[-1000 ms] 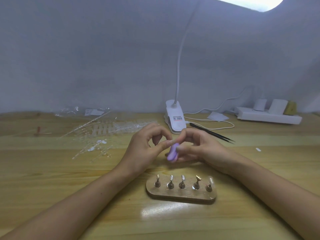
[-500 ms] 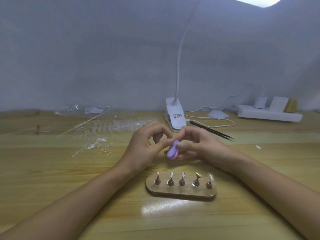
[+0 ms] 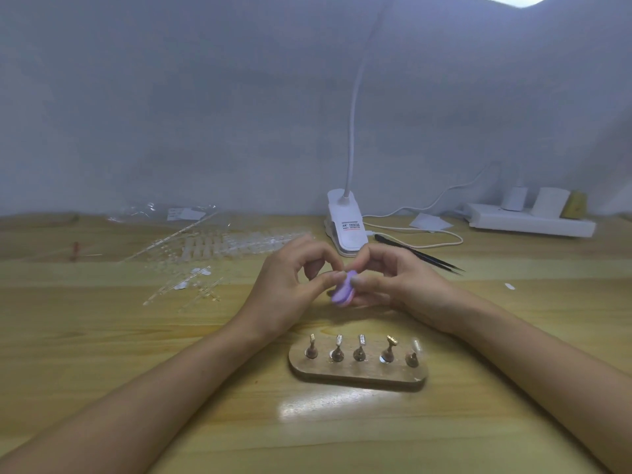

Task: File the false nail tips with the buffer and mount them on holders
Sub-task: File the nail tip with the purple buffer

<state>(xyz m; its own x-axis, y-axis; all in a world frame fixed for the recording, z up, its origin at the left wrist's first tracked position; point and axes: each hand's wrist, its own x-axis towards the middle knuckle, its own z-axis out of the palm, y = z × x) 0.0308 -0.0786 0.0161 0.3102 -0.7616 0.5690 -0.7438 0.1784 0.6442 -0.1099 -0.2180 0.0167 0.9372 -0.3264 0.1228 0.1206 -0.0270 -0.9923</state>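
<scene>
**Inspector:** State of the hands?

**Assistant:** Right hand (image 3: 403, 285): fingers clamped on the purple buffer (image 3: 343, 293). Left hand (image 3: 290, 289): thumb and forefinger pinched together against the buffer's upper end. Whether a nail tip sits between them, I cannot tell.

**Inspector:** Holders?

**Assistant:** Five holders (image 3: 359, 352) stand in a row on the wooden base (image 3: 355, 378), on the worktop (image 3: 102, 336) nearer the person than the hands. Clear strips of nail tips (image 3: 239, 248) lie left. Black tweezers (image 3: 420, 255) lie beside the lamp clip (image 3: 345, 227).
</scene>
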